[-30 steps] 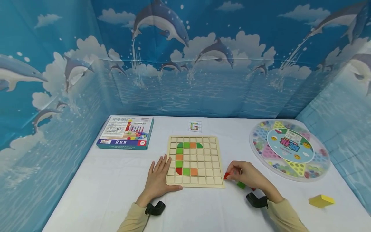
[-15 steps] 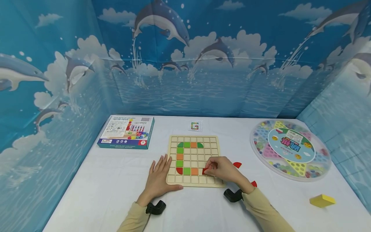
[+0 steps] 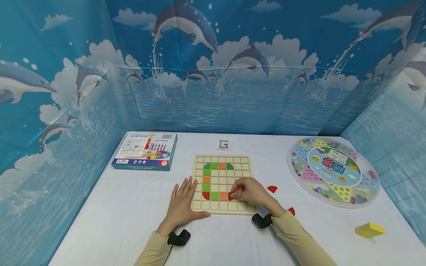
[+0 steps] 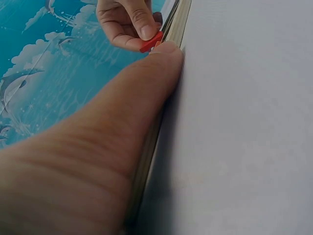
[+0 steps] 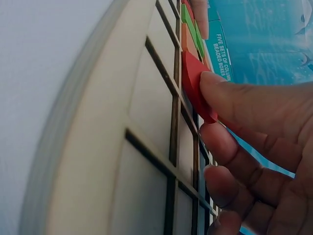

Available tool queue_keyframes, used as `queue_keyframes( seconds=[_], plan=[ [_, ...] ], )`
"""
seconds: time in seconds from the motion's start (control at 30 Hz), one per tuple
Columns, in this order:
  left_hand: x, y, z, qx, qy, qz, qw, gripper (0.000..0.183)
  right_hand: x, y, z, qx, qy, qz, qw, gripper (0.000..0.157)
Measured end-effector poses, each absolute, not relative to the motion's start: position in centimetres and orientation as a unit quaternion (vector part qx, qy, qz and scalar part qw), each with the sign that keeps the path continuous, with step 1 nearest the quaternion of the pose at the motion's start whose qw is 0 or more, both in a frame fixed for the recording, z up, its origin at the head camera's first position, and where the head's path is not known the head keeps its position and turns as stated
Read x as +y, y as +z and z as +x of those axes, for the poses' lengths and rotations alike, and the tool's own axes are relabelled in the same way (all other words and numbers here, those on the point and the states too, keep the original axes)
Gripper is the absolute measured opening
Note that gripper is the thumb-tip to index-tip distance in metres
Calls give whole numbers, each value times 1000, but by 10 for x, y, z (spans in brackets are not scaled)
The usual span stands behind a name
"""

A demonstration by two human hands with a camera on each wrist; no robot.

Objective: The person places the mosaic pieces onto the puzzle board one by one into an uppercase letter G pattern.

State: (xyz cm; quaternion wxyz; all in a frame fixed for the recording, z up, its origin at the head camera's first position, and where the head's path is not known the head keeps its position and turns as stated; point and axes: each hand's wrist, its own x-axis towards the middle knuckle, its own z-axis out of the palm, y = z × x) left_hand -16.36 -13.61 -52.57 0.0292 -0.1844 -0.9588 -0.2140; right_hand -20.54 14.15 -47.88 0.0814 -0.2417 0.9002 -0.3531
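Observation:
My right hand (image 3: 250, 193) pinches a red quarter-round tile (image 5: 194, 84) between thumb and forefinger. The tile is at the lower row of the wooden grid board (image 3: 214, 187), right beside an orange square tile (image 3: 223, 196), and one edge stands tilted up in the right wrist view. On the board's left edge rests my left hand (image 3: 181, 203), fingers spread and thumb along the near edge. Green and orange squares, with a red quarter-round (image 3: 206, 195) and two dark green ones (image 3: 229, 166) at corners, form an open C-like line.
Two red quarter-round tiles (image 3: 272, 189) lie right of the board, one by the right forearm. A small pattern card (image 3: 225, 144) is behind the board. A beaded-box carton (image 3: 143, 151) stands left, a round marble game (image 3: 332, 171) right, a yellow block (image 3: 369, 230) near right.
My right hand has carried the red tile leftward from beside the board to the cell next to the orange square. The left hand has stayed on the board's edge.

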Motion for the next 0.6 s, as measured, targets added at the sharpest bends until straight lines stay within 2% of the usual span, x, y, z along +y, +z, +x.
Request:
queue_keyframes(
  seconds=[0.6],
  plan=[
    [-136,-523,-162,-957,-222,-185,28,114,139,-479,-207,905,-358,-209,92,11]
  ],
)
